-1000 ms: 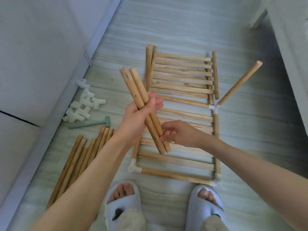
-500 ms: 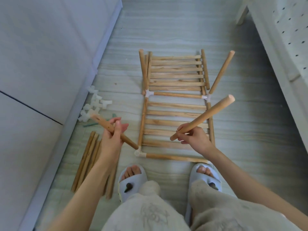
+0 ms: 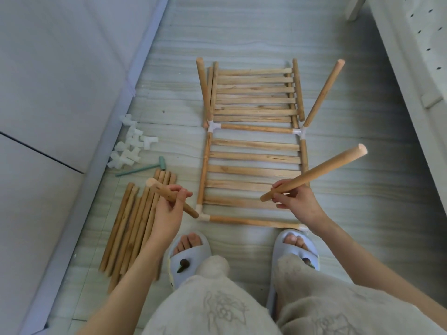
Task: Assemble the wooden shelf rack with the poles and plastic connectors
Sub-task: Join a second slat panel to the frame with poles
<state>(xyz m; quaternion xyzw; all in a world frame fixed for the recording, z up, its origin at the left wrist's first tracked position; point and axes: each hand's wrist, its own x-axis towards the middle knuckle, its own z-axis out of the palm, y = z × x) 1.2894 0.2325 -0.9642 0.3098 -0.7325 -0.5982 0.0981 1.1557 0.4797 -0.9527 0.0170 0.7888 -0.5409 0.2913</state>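
Note:
A partly built rack frame (image 3: 254, 170) of wooden slats, thin poles and white plastic connectors lies flat on the floor before my feet. My left hand (image 3: 169, 209) grips a thick wooden pole (image 3: 191, 211) whose lower end sits at the near-left corner connector (image 3: 202, 215). My right hand (image 3: 297, 201) holds a second thick pole (image 3: 321, 169), which slants up and to the right above the frame. Two more poles (image 3: 323, 93) stand up out of the far connectors (image 3: 300, 131).
A bundle of thin poles (image 3: 130, 223) lies on the floor to the left. Beyond it are a small green hammer (image 3: 142, 168) and a heap of white connectors (image 3: 130, 148). A grey wall runs along the left, white furniture (image 3: 411, 56) along the right.
One second ago my left hand held both thick poles together. Now each hand has one, and the left pole has come down to the near-left corner connector.

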